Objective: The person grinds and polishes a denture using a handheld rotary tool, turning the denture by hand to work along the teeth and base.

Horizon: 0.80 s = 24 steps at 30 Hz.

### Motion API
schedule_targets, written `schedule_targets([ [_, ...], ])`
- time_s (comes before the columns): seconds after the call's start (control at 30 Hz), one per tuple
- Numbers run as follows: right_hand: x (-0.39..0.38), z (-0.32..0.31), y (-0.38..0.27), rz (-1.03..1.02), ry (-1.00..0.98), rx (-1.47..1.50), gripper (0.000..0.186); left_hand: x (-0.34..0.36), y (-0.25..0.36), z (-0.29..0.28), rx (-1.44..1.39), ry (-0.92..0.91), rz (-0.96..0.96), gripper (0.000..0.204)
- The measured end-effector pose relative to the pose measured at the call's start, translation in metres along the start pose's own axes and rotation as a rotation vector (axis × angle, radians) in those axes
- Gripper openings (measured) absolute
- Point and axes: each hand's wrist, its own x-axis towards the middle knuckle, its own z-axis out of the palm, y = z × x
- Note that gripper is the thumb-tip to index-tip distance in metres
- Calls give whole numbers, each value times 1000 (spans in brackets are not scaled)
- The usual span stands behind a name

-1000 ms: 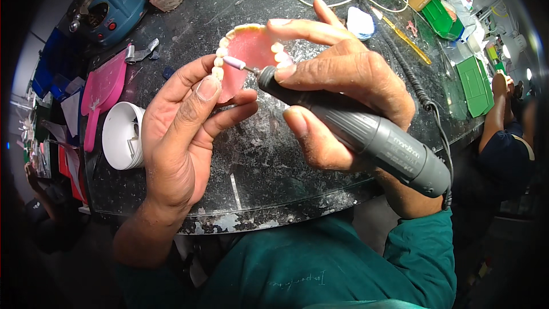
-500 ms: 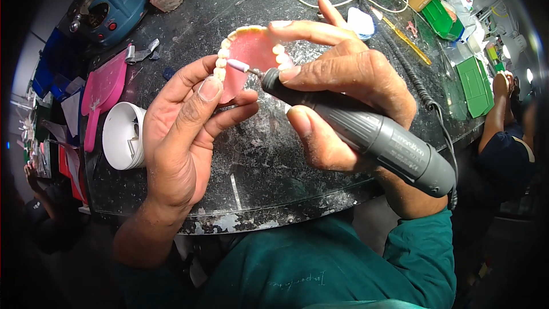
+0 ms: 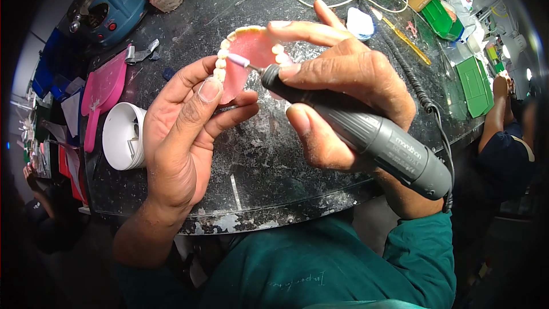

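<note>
A denture [image 3: 250, 46] with a pink base and cream teeth is pinched by its left side in my left hand [image 3: 186, 117], the thumb over the teeth and the other fingers beneath. My right hand [image 3: 354, 83] grips a dark grey rotary handpiece [image 3: 377, 134] like a pen. The handpiece's pale lilac bit [image 3: 238, 59] lies against or just over the pink inner surface, close to the left teeth; I cannot tell if it touches. One outstretched right finger rests near the front teeth. Part of the denture's right side is hidden behind my right hand and the handpiece.
A white tub [image 3: 124, 135] and a pink dustpan [image 3: 104, 88] stand left of my hands. Farther back is a blue machine [image 3: 108, 8]. A coiled cord [image 3: 413, 74], a yellow-handled tool [image 3: 409, 40] and green bins [image 3: 474, 87] lie right. Other people sit at both sides.
The bit has shifted slightly up and toward the front teeth along the pink base. The handpiece's rear end has dipped a little left and down. My left hand holds still.
</note>
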Motion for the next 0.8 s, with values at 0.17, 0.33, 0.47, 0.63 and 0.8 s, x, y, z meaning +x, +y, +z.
schedule_targets([
  [0.17, 0, -8, -1, -28, -26, -58, 34, 0, -1, 0, -40, 9, -22, 35],
  [0.33, -2, 0, -10, -84, 38, -23, 29, 3, 2, -3, -220, 21, -30, 31],
  [0.47, -3, 3, -7, -73, 8, -108, 33, 2, 1, 0, -298, -44, -54, 30],
  [0.63, -5, 12, 6, -104, 61, -135, 39, -1, 2, -1, -218, -74, -57, 30],
  [0.8, -7, 14, 10, -87, 49, -61, 39, 0, 1, -2, -218, -82, -80, 28],
])
